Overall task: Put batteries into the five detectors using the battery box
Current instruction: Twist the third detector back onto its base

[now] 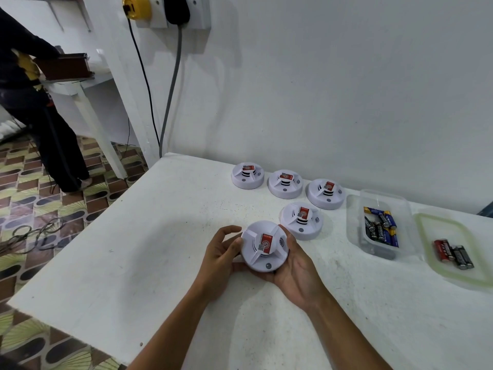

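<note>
Detectors are the matter here, five white round ones on the white counter (160, 236). Four sit right of the frame's centre: three in a row along the back wall (247, 175), (285, 183), (325, 193), and a fourth (301, 220) just in front of that row. All four lie sensor side up, with the red label uppermost.

The battery box (380, 225), a clear plastic tub, stands at mid right, near the fourth detector, with a loose heap of batteries (380, 228) inside. Its lid (453, 252) lies further right, beside the box, and carries three more batteries (453, 253).

The fifth detector (264, 247) is at lower centre, held up off the counter between both hands. The left hand (221, 249) has its fingers curled against the left rim. The right hand (296, 265) cups it from below and from the right, palm up, fingers wrapped round the far side. Being round, it has no real long axis; its label faces up toward the camera, so its base faces down and away.

By my judgement the battery bay is underneath and not in view, so the detector must be turned over first. The box lies to the right of the hands, and the right hand is the nearer one to reach it.
</note>
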`<act>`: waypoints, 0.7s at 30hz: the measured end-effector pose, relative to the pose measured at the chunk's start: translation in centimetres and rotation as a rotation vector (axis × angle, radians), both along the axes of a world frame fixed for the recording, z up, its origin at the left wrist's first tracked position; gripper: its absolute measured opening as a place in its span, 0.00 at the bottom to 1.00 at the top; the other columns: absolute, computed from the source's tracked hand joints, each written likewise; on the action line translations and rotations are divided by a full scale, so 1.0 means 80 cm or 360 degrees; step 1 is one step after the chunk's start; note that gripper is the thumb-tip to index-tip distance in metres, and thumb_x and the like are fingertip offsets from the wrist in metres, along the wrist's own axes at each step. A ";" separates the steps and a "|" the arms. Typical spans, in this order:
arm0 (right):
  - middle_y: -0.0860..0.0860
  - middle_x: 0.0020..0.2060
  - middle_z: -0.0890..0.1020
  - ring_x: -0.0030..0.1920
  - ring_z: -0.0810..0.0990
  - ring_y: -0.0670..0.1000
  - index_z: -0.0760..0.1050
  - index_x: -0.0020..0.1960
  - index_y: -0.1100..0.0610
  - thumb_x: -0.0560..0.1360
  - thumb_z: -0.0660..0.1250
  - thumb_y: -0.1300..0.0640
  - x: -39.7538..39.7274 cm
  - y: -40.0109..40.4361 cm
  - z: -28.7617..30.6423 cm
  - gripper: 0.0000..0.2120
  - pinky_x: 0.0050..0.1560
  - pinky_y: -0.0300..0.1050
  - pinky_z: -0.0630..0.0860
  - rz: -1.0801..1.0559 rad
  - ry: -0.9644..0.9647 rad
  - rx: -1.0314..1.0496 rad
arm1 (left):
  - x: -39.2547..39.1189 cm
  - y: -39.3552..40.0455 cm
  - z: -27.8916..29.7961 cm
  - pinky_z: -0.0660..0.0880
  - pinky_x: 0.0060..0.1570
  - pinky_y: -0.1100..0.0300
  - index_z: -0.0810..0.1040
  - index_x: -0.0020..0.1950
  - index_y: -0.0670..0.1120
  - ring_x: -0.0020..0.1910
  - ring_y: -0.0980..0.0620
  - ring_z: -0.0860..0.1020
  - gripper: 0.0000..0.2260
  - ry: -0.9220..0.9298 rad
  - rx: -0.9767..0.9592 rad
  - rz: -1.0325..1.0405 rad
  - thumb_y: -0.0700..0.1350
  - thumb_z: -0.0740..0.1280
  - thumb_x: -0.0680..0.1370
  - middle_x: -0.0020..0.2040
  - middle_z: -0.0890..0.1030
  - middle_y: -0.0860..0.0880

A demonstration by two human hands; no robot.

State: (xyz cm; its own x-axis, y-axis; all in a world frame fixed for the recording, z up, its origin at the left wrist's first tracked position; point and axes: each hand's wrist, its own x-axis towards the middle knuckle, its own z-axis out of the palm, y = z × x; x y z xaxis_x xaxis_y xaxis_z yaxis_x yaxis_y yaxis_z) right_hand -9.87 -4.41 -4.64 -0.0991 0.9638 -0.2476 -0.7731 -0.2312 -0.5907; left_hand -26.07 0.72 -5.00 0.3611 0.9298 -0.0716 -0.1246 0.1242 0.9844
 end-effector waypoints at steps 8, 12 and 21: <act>0.64 0.68 0.72 0.69 0.69 0.64 0.63 0.72 0.63 0.83 0.46 0.46 0.001 0.000 -0.006 0.27 0.70 0.64 0.62 0.0033 -0.0014 -0.0012 | -0.001 -0.001 0.000 0.81 0.44 0.50 0.71 0.63 0.44 0.51 0.41 0.83 0.13 0.0015 0.0008 0.0003 0.45 0.62 0.79 0.53 0.84 0.43; 0.63 0.68 0.72 0.69 0.69 0.64 0.63 0.73 0.63 0.83 0.47 0.46 0.002 0.000 -0.005 0.27 0.69 0.63 0.64 0.0027 0.0006 -0.0017 | 0.001 -0.002 0.001 0.81 0.45 0.49 0.72 0.63 0.42 0.52 0.41 0.82 0.14 0.0017 0.0010 0.0012 0.45 0.62 0.79 0.52 0.84 0.46; 0.63 0.68 0.71 0.69 0.69 0.64 0.62 0.73 0.62 0.83 0.46 0.46 0.001 -0.001 -0.003 0.26 0.69 0.64 0.63 0.0008 0.0018 -0.0025 | 0.000 -0.003 0.003 0.81 0.44 0.49 0.71 0.62 0.41 0.51 0.38 0.82 0.13 -0.0043 -0.0041 0.0017 0.44 0.62 0.79 0.53 0.84 0.41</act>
State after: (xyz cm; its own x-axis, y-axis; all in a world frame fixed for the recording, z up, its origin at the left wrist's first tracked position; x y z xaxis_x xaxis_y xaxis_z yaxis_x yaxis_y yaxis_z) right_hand -9.82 -4.48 -4.88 -0.1069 0.9593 -0.2613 -0.7785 -0.2442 -0.5781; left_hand -26.07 0.52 -4.77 0.3531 0.9316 -0.0860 -0.1524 0.1479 0.9772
